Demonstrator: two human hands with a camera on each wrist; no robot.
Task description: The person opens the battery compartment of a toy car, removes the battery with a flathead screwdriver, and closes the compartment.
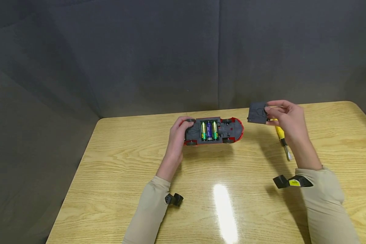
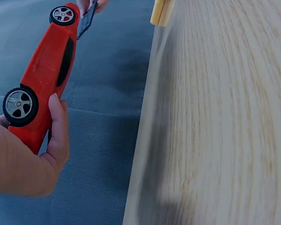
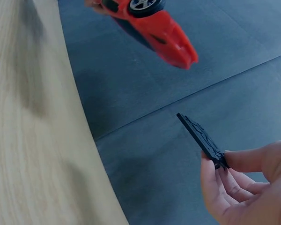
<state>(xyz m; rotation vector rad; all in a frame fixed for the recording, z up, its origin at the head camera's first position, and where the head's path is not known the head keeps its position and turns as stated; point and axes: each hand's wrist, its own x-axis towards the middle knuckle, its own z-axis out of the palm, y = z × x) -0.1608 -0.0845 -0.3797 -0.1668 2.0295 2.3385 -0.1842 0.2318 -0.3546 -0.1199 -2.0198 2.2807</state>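
Observation:
My left hand [image 1: 176, 135] grips a red toy car [image 2: 48, 68] by one end, its dark underside turned up toward the head view. Three batteries [image 1: 209, 130] lie side by side in the open compartment there, a blue one between two green and gold ones. To the right, my right hand [image 1: 288, 117] pinches a thin black battery cover [image 1: 257, 113] at its edge, between thumb and fingers. In the right wrist view the cover [image 3: 201, 138] tilts below the car's red nose [image 3: 175, 49], apart from it.
A yellow-handled screwdriver [image 1: 280, 134] lies on the wooden table [image 1: 125, 162], partly behind my right hand. Dark grey cloth [image 1: 158, 61] hangs behind the table's far edge. Black wrist cameras sit on both sleeves [image 1: 320, 193].

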